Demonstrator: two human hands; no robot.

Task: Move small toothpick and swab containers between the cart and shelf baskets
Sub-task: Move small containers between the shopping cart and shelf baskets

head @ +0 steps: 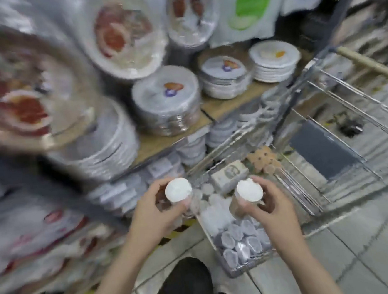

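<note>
- Two small round containers with white lids are in hand, one per hand, both held above the near end of the wire cart point(342, 118).
- Left hand point(157, 212): fingers and thumb curled around the left container point(177, 191), lid facing the camera; it sits at about 10 o'clock from the right one, just over the cart's left edge.
- Right hand point(271, 204): grasping the right container point(248, 195) from the side, its brownish body visible under the lid.
- Cart contents: many similar small lidded containers point(241, 239) packed at 6 o'clock beneath the hands; a boxed item point(230, 175) and a brown plush toy point(264, 160) at 12 o'clock from the right hand.
- Shelf point(175, 136) at 11 o'clock carries stacks of wrapped plates point(167, 97).
- Heavy motion blur; labels unreadable.
</note>
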